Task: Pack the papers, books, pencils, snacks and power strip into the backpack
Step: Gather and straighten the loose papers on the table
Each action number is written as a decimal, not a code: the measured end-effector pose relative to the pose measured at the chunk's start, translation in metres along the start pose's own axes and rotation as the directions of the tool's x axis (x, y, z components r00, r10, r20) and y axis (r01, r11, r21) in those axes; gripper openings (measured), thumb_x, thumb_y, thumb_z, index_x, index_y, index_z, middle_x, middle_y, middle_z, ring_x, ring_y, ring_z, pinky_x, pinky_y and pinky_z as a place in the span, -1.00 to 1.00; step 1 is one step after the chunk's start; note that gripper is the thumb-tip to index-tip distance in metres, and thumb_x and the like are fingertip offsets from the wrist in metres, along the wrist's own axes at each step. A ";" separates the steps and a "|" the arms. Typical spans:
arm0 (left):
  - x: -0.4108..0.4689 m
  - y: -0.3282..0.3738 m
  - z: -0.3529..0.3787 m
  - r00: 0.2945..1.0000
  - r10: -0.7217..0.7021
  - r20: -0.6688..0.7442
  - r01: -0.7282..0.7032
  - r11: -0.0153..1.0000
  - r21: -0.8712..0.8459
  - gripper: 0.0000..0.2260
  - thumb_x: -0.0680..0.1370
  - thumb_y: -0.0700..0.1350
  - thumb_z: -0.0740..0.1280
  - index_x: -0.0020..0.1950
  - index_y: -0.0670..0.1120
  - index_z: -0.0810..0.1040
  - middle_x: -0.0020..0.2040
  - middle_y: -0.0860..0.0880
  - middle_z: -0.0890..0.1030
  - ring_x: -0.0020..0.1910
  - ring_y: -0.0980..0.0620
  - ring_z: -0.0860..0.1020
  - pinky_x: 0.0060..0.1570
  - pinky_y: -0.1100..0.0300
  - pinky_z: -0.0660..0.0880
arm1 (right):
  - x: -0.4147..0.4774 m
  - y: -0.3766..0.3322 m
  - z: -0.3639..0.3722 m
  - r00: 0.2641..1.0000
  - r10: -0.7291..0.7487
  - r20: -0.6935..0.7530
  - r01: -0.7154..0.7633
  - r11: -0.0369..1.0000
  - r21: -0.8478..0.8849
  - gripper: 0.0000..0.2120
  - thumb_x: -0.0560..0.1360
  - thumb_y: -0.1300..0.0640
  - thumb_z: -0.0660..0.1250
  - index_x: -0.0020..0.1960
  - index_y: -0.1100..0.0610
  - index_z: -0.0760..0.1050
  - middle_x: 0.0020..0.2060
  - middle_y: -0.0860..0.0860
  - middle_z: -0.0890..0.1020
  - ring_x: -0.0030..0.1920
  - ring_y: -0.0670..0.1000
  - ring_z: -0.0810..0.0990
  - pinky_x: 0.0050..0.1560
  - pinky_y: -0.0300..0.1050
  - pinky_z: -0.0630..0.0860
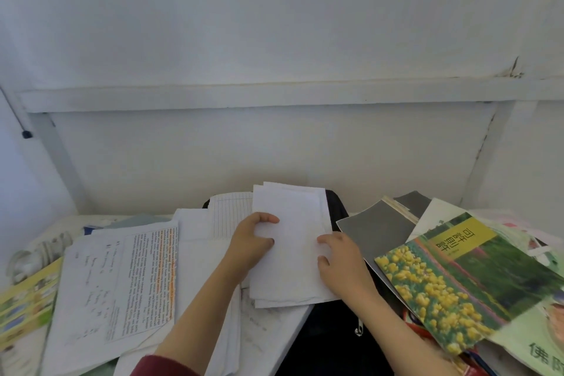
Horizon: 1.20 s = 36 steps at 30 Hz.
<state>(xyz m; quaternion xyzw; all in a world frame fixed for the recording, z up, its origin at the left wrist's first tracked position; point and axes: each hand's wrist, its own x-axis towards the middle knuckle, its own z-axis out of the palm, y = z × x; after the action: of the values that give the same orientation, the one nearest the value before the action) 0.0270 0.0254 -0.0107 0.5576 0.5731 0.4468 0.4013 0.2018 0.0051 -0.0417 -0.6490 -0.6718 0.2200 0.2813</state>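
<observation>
The sheaf [290, 217] of white sheets is over the middle of the tabletop [58, 223], lying across the black backpack [332, 336]. Both hands grasp it. The left hand [254, 239] curls round its left edge and the right hand [341, 259] holds its right edge, probably to square the sheets so they slide in flat without creasing. The sheaf's far end points toward the back edge, where the backpack's top shows, so I judge this to be the moment of lining it up. The opening itself is hidden under the sheets.

More papers [122, 278], printed and handwritten, spread loosely over the left half and reach the near edge, within easy reach for later. Books [457, 284] fan out toward the right edge, overlapping one another. I cannot pick out pencils, snacks or a power strip.
</observation>
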 end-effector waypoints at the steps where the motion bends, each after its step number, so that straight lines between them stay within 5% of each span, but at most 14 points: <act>1: -0.004 -0.001 -0.005 1.000 0.025 0.013 -0.025 0.999 -0.021 -0.65 0.42 -0.45 0.22 -0.01 -0.03 0.55 0.05 0.13 0.48 -0.01 0.18 0.46 -0.20 0.35 0.42 | 0.000 0.000 0.001 1.000 -0.007 0.006 0.007 1.000 0.021 -0.60 0.53 0.19 0.23 0.35 0.01 0.36 0.40 0.06 0.28 0.41 0.05 0.24 0.37 -0.13 0.20; 5: -0.020 0.000 -0.019 0.995 0.089 0.035 -0.080 0.978 -0.190 -0.60 0.41 -0.48 0.24 -0.05 0.00 0.59 0.10 0.06 0.57 0.09 0.05 0.54 -0.09 0.25 0.52 | -0.004 -0.004 -0.003 0.991 -0.123 -0.055 0.134 0.938 0.319 -0.54 0.42 0.26 0.32 0.15 -0.20 0.37 0.25 -0.06 0.42 0.29 -0.01 0.37 0.33 0.05 0.34; 9: -0.038 0.006 -0.027 0.980 0.192 -0.048 -0.198 0.958 -0.207 -0.68 0.28 -0.30 0.33 -0.12 0.08 0.60 0.03 0.11 0.60 0.07 0.02 0.55 -0.01 0.09 0.56 | -0.011 -0.015 -0.010 0.965 -0.207 -0.163 0.263 0.803 0.534 -0.55 0.34 0.26 0.25 0.11 -0.19 0.46 0.10 -0.12 0.52 0.16 0.04 0.52 0.14 0.13 0.52; 13: -0.055 0.016 -0.027 0.930 0.323 -0.175 -0.341 0.936 -0.089 -0.64 0.24 -0.23 0.33 -0.09 0.18 0.56 0.09 0.09 0.55 0.10 0.12 0.50 0.00 0.22 0.50 | -0.020 -0.035 -0.018 0.871 -0.343 -0.353 0.477 0.765 0.433 -0.54 0.35 0.32 0.23 0.13 -0.10 0.47 0.06 -0.27 0.48 0.16 -0.10 0.49 0.15 -0.12 0.47; 18: -0.071 0.029 -0.026 0.829 0.513 -0.221 -0.496 0.858 0.132 -0.39 0.32 -0.21 0.35 0.25 0.31 0.36 0.18 0.13 0.40 0.15 0.35 0.37 0.00 0.52 0.36 | -0.032 -0.047 -0.025 0.751 -0.468 -0.466 0.624 0.733 0.271 -0.49 0.41 0.36 0.27 0.26 -0.07 0.40 0.09 -0.02 0.48 0.13 -0.22 0.43 0.07 -0.47 0.34; 22: -0.075 0.033 -0.028 0.797 0.578 -0.175 -0.528 0.808 0.263 -0.27 0.35 -0.19 0.35 0.38 0.31 0.15 0.21 0.19 0.34 0.16 0.43 0.29 0.05 0.63 0.20 | -0.033 -0.051 -0.033 0.706 -0.507 -0.494 0.649 0.743 0.166 -0.37 0.44 0.26 0.32 0.40 -0.14 0.23 0.10 -0.05 0.43 0.12 -0.32 0.38 0.05 -0.56 0.28; 29: -0.070 0.036 -0.030 0.790 0.595 -0.152 -0.544 0.792 0.277 -0.35 0.39 -0.21 0.33 0.30 0.37 0.25 0.20 0.27 0.38 0.21 0.42 0.31 0.10 0.57 0.25 | -0.027 -0.053 -0.044 0.740 -0.505 -0.444 0.607 0.786 0.119 -0.45 0.46 0.11 0.29 0.37 -0.25 0.24 0.13 -0.13 0.43 0.10 -0.38 0.36 -0.03 -0.56 0.30; 32: -0.069 0.029 -0.029 0.773 0.608 -0.180 -0.561 0.788 0.254 -0.32 0.43 -0.30 0.33 0.29 0.37 0.20 0.25 0.44 0.29 0.28 0.36 0.27 0.21 0.30 0.33 | -0.030 -0.045 -0.039 0.745 -0.511 -0.428 0.620 0.767 0.165 -0.31 0.48 0.23 0.32 0.41 -0.28 0.11 0.23 -0.37 0.30 0.18 -0.46 0.28 0.02 -0.59 0.26; 34: -0.068 0.020 -0.027 0.772 0.605 -0.194 -0.557 0.791 0.251 -0.37 0.42 -0.29 0.30 0.21 0.38 0.22 0.20 0.39 0.32 0.26 0.30 0.31 0.14 0.18 0.38 | -0.035 -0.037 -0.031 0.755 -0.511 -0.411 0.615 0.770 0.172 -0.24 0.48 0.28 0.30 0.37 -0.39 0.06 0.23 -0.44 0.26 0.16 -0.43 0.31 0.01 -0.57 0.28; 36: -0.069 0.006 -0.025 0.795 0.582 -0.168 -0.530 0.803 0.273 -0.46 0.39 -0.28 0.28 0.12 0.33 0.30 0.14 0.26 0.40 0.19 0.27 0.36 0.03 0.34 0.37 | -0.039 -0.025 -0.020 0.773 -0.511 -0.377 0.599 0.782 0.170 -0.30 0.46 0.28 0.25 0.30 -0.43 0.14 0.21 -0.39 0.32 0.17 -0.36 0.35 0.01 -0.55 0.29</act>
<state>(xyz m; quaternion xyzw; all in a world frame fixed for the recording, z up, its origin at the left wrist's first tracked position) 0.0091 -0.0451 -0.0006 0.6820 0.4718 0.5466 0.1160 0.1962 -0.0368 -0.0136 -0.3986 -0.7435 0.1142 0.5247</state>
